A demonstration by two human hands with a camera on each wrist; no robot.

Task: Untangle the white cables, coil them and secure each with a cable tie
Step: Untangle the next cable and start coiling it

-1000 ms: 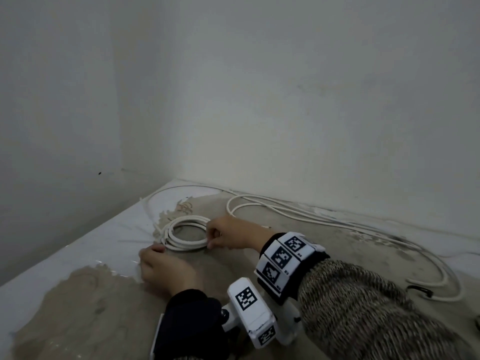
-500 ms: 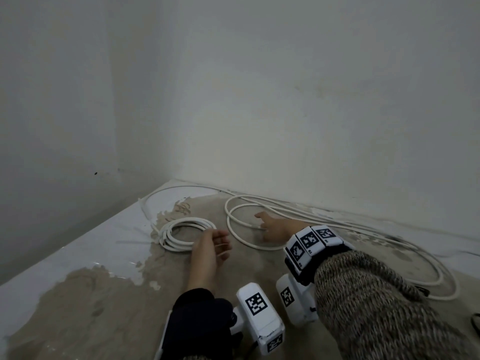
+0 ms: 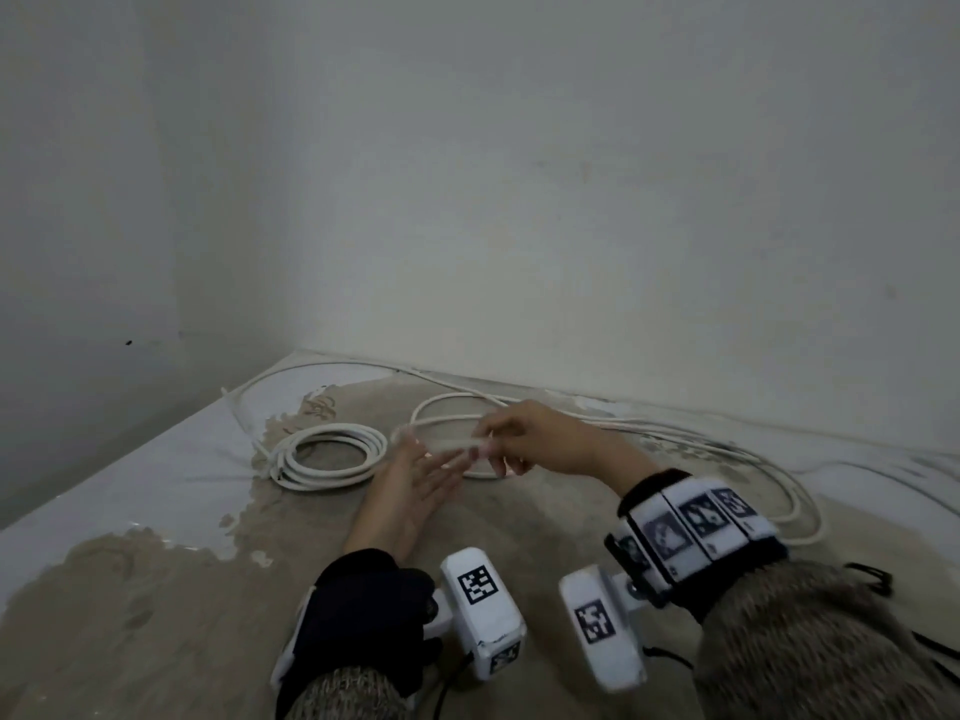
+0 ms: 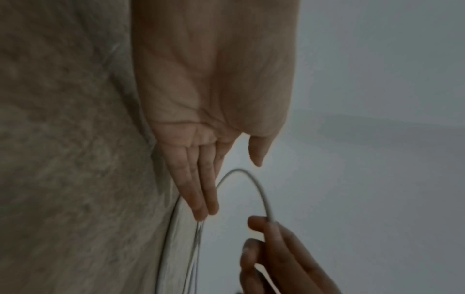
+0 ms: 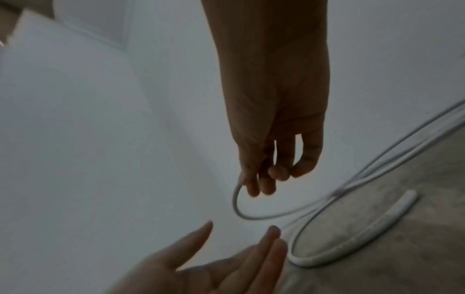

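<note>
A coiled white cable (image 3: 330, 457) lies on the floor to the left of both hands. A long loose white cable (image 3: 691, 441) runs in loops along the wall to the right. My right hand (image 3: 511, 441) is lifted above the floor and pinches a raised loop of this loose cable (image 5: 261, 214) between thumb and fingers. The same loop (image 4: 254, 185) arcs up to those fingers in the left wrist view. My left hand (image 3: 421, 472) is held palm up with straight fingers just left of the right hand, and it holds nothing.
White walls meet in a corner behind the cables. The floor is bare brown with white sheeting (image 3: 135, 480) at the left and along the wall. A small black item (image 3: 870, 574) lies at the right edge, beside my right sleeve.
Both hands have left the coiled cable. My right hand reached right, took the loose cable and raised a loop of it. My left hand turned palm up and straightened its fingers.
</note>
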